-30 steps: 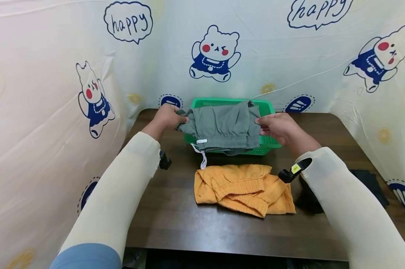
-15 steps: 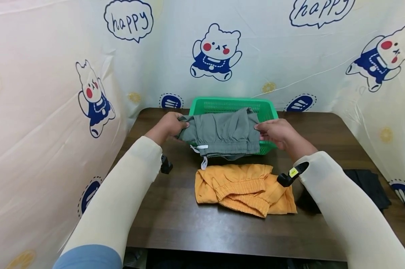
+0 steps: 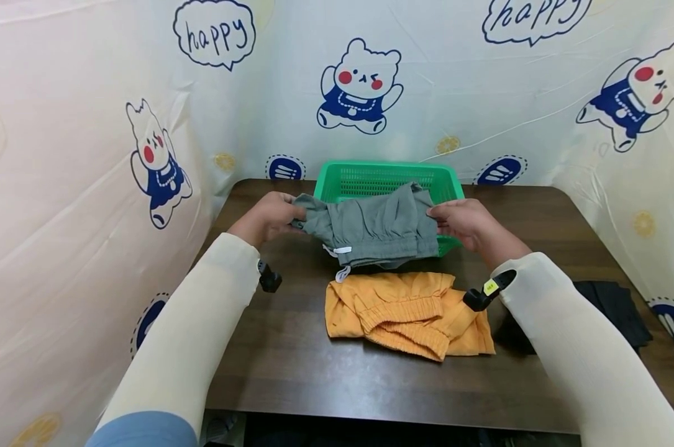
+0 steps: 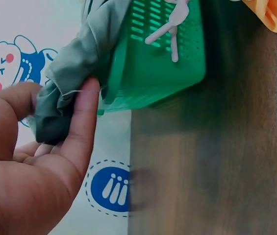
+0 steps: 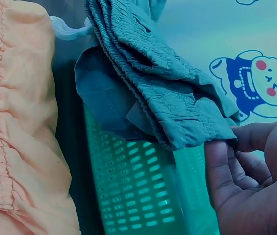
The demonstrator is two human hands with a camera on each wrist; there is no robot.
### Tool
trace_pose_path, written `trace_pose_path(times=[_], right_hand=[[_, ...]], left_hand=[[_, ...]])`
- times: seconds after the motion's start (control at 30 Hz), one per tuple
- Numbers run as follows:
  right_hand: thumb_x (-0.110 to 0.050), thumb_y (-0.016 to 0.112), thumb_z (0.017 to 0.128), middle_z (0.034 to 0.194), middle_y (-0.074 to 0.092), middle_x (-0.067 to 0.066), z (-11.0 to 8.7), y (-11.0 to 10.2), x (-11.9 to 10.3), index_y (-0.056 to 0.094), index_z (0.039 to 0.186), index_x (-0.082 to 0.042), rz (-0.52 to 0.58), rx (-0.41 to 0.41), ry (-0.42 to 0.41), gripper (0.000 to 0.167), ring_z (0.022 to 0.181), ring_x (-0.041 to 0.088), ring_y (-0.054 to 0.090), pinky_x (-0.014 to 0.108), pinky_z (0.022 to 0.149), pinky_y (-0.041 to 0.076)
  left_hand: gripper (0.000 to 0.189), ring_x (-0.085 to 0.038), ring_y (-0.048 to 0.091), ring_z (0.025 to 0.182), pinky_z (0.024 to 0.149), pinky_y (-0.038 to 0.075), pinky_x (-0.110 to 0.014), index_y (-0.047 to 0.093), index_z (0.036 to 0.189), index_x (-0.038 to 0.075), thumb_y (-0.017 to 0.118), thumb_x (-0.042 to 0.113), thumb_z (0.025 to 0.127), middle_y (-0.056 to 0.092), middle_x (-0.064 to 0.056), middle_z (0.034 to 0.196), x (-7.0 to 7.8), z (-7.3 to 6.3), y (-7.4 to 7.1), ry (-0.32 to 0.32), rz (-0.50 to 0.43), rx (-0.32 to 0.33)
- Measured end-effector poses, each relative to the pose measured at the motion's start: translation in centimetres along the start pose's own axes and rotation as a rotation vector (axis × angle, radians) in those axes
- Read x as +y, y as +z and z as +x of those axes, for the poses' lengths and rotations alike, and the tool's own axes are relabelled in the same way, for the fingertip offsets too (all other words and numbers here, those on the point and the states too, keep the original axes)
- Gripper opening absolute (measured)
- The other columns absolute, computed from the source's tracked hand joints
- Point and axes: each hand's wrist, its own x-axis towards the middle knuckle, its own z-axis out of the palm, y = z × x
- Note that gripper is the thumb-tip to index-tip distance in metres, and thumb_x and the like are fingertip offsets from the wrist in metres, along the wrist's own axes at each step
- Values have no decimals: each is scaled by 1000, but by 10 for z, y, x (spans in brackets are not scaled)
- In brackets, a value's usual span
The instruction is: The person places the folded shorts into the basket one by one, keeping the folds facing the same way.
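Grey-green elastic-waist shorts (image 3: 378, 223) with a white drawstring hang between both hands, over the front of a green plastic basket (image 3: 392, 169). My left hand (image 3: 271, 217) pinches their left end; in the left wrist view, thumb and fingers close on the bunched cloth (image 4: 72, 73). At the other end my right hand (image 3: 464, 222) pinches the edge near the waistband, and the right wrist view shows the gathered waistband (image 5: 163, 93) held above the basket's slotted wall (image 5: 133, 191). Folded orange shorts (image 3: 398, 316) lie on the table just in front of the basket.
The brown wooden table (image 3: 292, 372) backs onto a white curtain (image 3: 437, 81) printed with bears. Black folded clothing (image 3: 610, 310) lies at the right, partly behind my right sleeve. A black camera (image 3: 268, 277) sits at the left wrist.
The grey-green shorts have come slightly down and toward me, uncovering more of the basket's inside. My left hand has moved down and a little left; both hands keep their pinch.
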Motion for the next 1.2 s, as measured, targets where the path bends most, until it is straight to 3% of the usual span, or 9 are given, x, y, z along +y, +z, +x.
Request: trace_pose_path(times=[0.2,0.33,0.47,0.57,0.93,1.07,1.2], right_hand=[[-20,62,104,107,53,7,1,-4,1,63,125,3,31,8,5,32,86,14,59,27,84,56],[-21,64,103,105,54,6,-1,-7,-3,68,117,-1,63,48,3,25,85,15,58,33,91,55],[-22,64,103,107,53,6,-3,-10,-8,68,114,-4,93,88,-9,21,83,14,58,30,89,55],[-23,64,103,107,53,6,-3,-12,-13,69,112,-6,124,115,-15,20,81,12,58,25,82,55],[-27,69,101,107,53,5,-14,-21,-43,75,102,-11,254,174,-83,17,86,14,54,20,75,53],[-25,70,100,109,58,4,-17,-19,-49,78,102,-10,347,206,-139,17,92,17,55,21,76,53],[-23,69,100,118,61,5,-19,-15,-51,77,112,-9,424,250,-198,20,102,17,60,23,84,53]], left_hand=[[28,-24,64,97,83,60,-37,57,124,-2,64,-5,97,52,-14,122,0,4,2,6,-45,102],[26,-25,65,103,87,59,-38,60,124,-1,64,-3,99,56,-13,124,3,4,4,83,-64,159],[27,-25,66,109,91,57,-40,65,127,2,64,3,101,60,-11,126,9,3,8,165,-15,206],[28,-24,65,111,92,57,-38,66,129,5,65,7,101,61,-10,127,17,2,12,191,14,234],[26,-22,68,105,87,59,-33,69,124,0,68,3,98,63,-11,123,52,-9,11,300,-53,290],[25,-20,67,101,85,59,-31,69,122,2,70,5,97,65,-10,119,64,-13,13,320,-65,337],[25,-19,66,95,81,59,-29,70,121,4,72,7,96,68,-9,115,71,-16,19,356,-74,386]])
